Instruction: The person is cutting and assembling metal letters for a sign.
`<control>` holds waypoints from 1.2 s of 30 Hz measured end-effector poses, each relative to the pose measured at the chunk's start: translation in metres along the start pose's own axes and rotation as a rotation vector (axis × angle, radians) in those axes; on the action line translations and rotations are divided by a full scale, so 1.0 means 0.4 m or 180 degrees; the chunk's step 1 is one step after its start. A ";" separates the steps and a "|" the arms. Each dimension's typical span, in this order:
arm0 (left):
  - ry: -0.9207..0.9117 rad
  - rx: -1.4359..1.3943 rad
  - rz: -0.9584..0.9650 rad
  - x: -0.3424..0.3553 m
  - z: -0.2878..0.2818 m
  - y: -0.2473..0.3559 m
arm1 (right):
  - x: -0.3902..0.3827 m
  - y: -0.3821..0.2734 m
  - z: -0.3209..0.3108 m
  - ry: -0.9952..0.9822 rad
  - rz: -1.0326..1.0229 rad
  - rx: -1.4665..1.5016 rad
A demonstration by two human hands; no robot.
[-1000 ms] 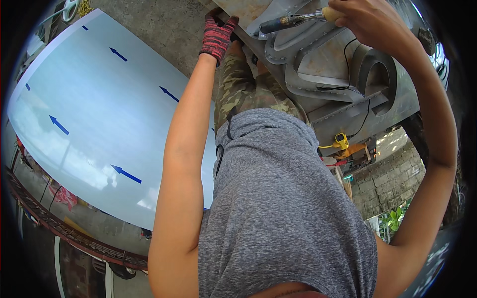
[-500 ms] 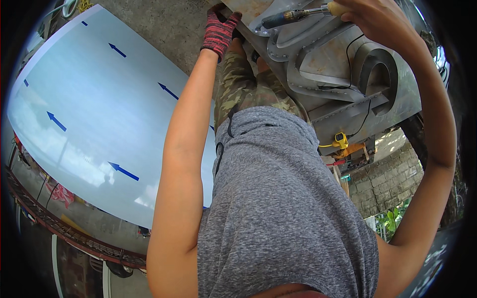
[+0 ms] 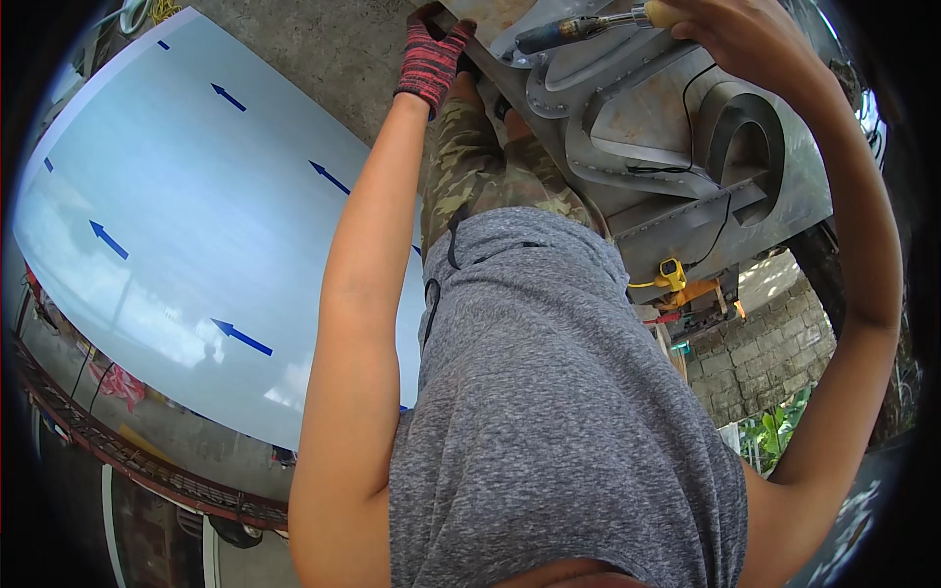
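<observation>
Grey concrete floor [image 3: 323, 59]; block wall [image 3: 760, 363] in daylight

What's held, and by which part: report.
The right hand holds a dark-ended tool by its wooden handle. The left hand is at the metal sheet; grip unclear.

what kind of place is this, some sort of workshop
Probably a small metal-fabrication workshop: bent metal strips stand on a metal sheet, a tan-handled tool is in the right hand, and a yellow socket hangs by the sheet's edge.

Tool [image 3: 578, 32] in right hand [image 3: 745, 44], curved metalwork [image 3: 642, 154]
</observation>
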State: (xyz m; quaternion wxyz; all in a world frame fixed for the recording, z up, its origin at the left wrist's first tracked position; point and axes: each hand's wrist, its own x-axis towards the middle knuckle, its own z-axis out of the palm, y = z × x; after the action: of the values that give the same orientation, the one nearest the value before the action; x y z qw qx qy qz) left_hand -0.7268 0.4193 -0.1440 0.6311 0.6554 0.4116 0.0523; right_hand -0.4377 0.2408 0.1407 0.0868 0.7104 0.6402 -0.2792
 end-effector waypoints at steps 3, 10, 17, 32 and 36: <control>0.0043 0.0049 -0.0023 0.001 0.003 -0.001 | -0.003 0.014 0.012 0.0115 -0.0221 -0.0141; 0.0062 0.0160 0.0019 -0.003 -0.002 -0.002 | 0.009 -0.018 -0.029 -0.0355 0.0072 -0.0033; 0.0052 0.0069 -0.0005 -0.008 -0.005 0.001 | 0.006 0.008 0.006 -0.0272 0.0114 0.0061; 0.0035 0.0184 0.0006 -0.005 -0.001 0.002 | 0.000 0.010 0.012 -0.0130 0.0091 0.0103; 0.0037 0.0136 0.0024 -0.007 0.001 0.010 | 0.004 0.007 0.013 -0.0260 0.0171 -0.0065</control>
State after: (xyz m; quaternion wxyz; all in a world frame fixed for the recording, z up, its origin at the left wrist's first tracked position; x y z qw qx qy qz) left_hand -0.7266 0.4178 -0.1393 0.6143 0.6700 0.4138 0.0496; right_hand -0.4363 0.2393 0.1350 0.1276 0.7145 0.6195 -0.2990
